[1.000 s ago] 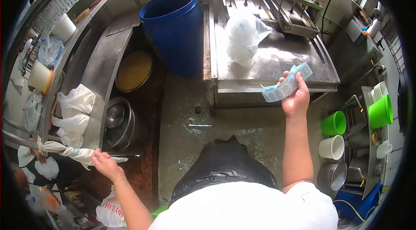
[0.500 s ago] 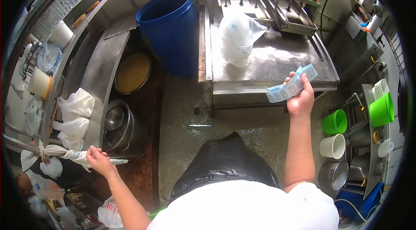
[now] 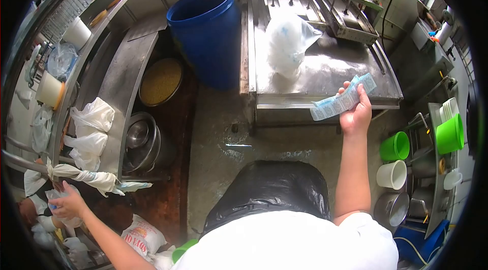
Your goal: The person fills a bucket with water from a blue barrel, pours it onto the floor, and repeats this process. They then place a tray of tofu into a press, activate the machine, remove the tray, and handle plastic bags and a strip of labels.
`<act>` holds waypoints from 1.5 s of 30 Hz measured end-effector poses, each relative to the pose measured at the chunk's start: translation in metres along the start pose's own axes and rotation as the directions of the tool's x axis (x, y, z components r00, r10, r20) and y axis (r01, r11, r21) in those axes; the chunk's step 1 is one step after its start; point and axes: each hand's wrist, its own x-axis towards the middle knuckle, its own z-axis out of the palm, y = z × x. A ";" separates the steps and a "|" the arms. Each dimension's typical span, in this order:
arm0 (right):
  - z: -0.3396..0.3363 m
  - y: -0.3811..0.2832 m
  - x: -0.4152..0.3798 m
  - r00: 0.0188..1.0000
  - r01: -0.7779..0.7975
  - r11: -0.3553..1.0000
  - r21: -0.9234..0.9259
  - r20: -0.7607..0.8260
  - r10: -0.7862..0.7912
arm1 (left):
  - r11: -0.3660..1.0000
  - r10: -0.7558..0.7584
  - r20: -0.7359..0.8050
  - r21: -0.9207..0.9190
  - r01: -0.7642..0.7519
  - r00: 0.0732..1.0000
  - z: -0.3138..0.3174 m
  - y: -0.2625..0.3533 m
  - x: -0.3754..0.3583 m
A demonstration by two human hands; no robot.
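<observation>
My right hand (image 3: 356, 110) is closed around a folded strip of light blue printed packets (image 3: 335, 106), held over the front edge of the steel table (image 3: 325, 79). My left hand (image 3: 70, 204) reaches to the lower left, beside a clear plastic bag (image 3: 57, 196); its fingers are spread at least in part, and whether they touch the bag cannot be made out. Near that hand, a knotted white cloth (image 3: 84, 176) hangs on the rack rail. A clear bag with white contents (image 3: 285, 41) rests on the steel table.
A blue barrel (image 3: 203, 41) stands left of the table. White bags (image 3: 91, 117) lie on the left shelf, beside a pan of yellow material (image 3: 161, 82) and steel pots (image 3: 140, 140). Green buckets (image 3: 395, 146) are at the right. Another person's arm (image 3: 28, 211) shows at the lower left.
My left hand has moved left and down, from beside the knotted cloth to the clear bag, and its fingers have spread. My right hand still holds the strip. The view has shifted slightly.
</observation>
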 end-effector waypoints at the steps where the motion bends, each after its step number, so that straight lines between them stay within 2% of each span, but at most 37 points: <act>1: -0.001 0.003 0.001 1.000 -0.007 1.000 -0.002 0.007 0.007 | 0.991 -0.076 0.156 0.122 0.057 0.985 0.029 -0.015 -0.009; 2: -0.001 0.005 0.001 1.000 -0.012 1.000 -0.004 0.014 0.012 | 0.964 -0.168 0.299 0.249 0.093 0.940 0.057 -0.029 -0.019; 3: 0.000 0.006 -0.001 1.000 -0.010 1.000 -0.004 0.011 0.010 | 0.965 -0.166 0.299 0.246 0.092 0.940 0.093 -0.052 -0.031; 5: 0.003 0.010 -0.004 1.000 -0.011 1.000 -0.008 0.008 0.011 | 0.993 0.017 0.254 -0.116 0.013 0.967 0.142 -0.086 -0.048; 6: 0.003 0.010 -0.005 1.000 -0.009 1.000 -0.008 0.008 0.009 | 0.993 0.017 0.254 -0.118 0.014 0.967 0.135 -0.080 -0.046; 8: 0.001 0.011 -0.005 0.999 -0.025 1.000 -0.018 0.027 0.025 | 0.980 -0.164 0.343 0.165 0.113 0.925 0.114 -0.060 -0.031; 9: -0.001 0.011 -0.006 1.000 -0.019 1.000 -0.021 0.024 0.019 | 0.981 -0.163 0.347 0.159 0.113 0.924 0.113 -0.057 -0.023; 11: -0.001 0.010 -0.005 0.999 -0.010 0.999 -0.038 0.033 0.011 | 0.990 -0.140 0.057 -0.009 0.140 0.989 0.109 -0.054 -0.003; 12: -0.001 0.009 -0.005 0.999 -0.005 0.999 -0.041 0.033 0.006 | 0.990 -0.144 -0.006 0.013 0.144 0.990 0.103 -0.051 0.013; 13: -0.001 0.009 -0.005 0.999 0.002 0.999 -0.041 0.043 0.000 | 0.989 -0.145 -0.002 0.008 0.145 0.989 0.103 -0.052 0.027; 15: 0.000 0.008 -0.007 0.999 0.011 0.999 -0.042 0.049 -0.009 | 0.963 -0.267 0.267 0.100 0.249 0.926 0.111 -0.056 0.050; 17: 0.003 0.009 -0.008 0.999 0.010 1.000 -0.023 0.041 -0.009 | 0.968 -0.248 0.297 0.105 0.227 0.922 0.141 -0.070 0.053; 19: 0.002 0.011 -0.011 1.000 0.012 0.999 -0.029 0.027 -0.011 | 0.999 -0.013 0.256 0.041 0.002 0.967 0.147 -0.066 0.052; 20: 0.002 0.012 -0.012 1.000 0.012 0.999 -0.034 0.018 -0.011 | 0.999 -0.008 0.255 0.033 0.000 0.967 0.148 -0.065 0.048; 22: 0.001 0.013 -0.013 1.000 -0.001 1.000 -0.019 0.005 0.001 | 0.971 0.235 0.241 -0.018 -0.238 0.941 0.125 -0.048 0.044; 25: -0.004 0.011 -0.010 1.000 -0.009 1.000 -0.003 0.003 0.009 | 0.948 0.319 0.180 -0.051 -0.315 0.930 0.049 -0.006 0.046; 26: -0.005 0.009 -0.009 1.000 -0.012 1.000 0.000 -0.001 0.012 | 0.932 0.355 0.100 -0.113 -0.344 0.929 0.029 0.004 0.045; 27: -0.007 0.007 -0.006 1.000 -0.014 1.000 0.001 -0.005 0.014 | 0.929 0.360 0.096 -0.128 -0.348 0.928 0.009 0.016 0.045; 29: -0.012 0.003 0.001 1.000 -0.015 1.000 0.021 0.009 0.015 | 0.913 0.311 0.048 -0.292 -0.285 0.949 -0.030 0.040 0.046; 30: -0.012 0.000 0.003 1.000 -0.010 1.000 0.019 0.006 0.010 | 0.889 0.317 0.079 -0.371 -0.267 0.945 -0.051 0.054 0.048; 31: -0.013 -0.004 0.006 1.000 -0.007 1.000 0.020 0.007 0.007 | 0.887 0.319 0.075 -0.376 -0.269 0.945 -0.071 0.071 0.047; 33: -0.018 -0.011 0.012 1.000 -0.007 1.000 0.030 0.007 0.007 | 0.787 0.254 0.387 -0.616 0.044 0.886 -0.107 0.105 0.039; 34: -0.021 -0.015 0.017 1.000 -0.008 0.999 0.038 0.011 0.007 | 0.695 0.249 0.452 -0.699 0.167 0.857 -0.123 0.122 0.029; 35: -0.023 -0.019 0.020 1.000 -0.009 0.999 0.047 0.011 0.009 | 0.548 0.224 0.586 -0.737 0.396 0.779 -0.159 0.150 0.021; 36: -0.028 -0.024 0.023 1.000 -0.014 0.999 0.044 0.006 0.013 | 0.448 0.221 0.717 -0.677 0.584 0.661 -0.200 0.180 0.019; 38: -0.038 -0.037 0.028 1.000 -0.007 0.999 0.044 -0.001 0.007 | 0.021 0.348 0.777 -0.566 0.824 0.524 -0.246 0.228 -0.008; 40: -0.048 -0.045 0.030 0.999 -0.045 0.999 -0.022 -0.003 0.045 | -0.113 0.514 0.746 -0.430 0.896 0.423 -0.286 0.273 -0.031; 42: -0.061 -0.054 0.032 0.997 -0.078 0.996 -0.030 -0.004 0.078 | -0.280 0.619 0.692 -0.249 0.927 0.372 -0.366 0.330 -0.033; 45: -0.085 -0.067 0.030 0.986 -0.162 0.986 -0.033 0.024 0.163 | -0.343 0.764 0.550 -0.097 0.934 0.338 -0.451 0.396 -0.040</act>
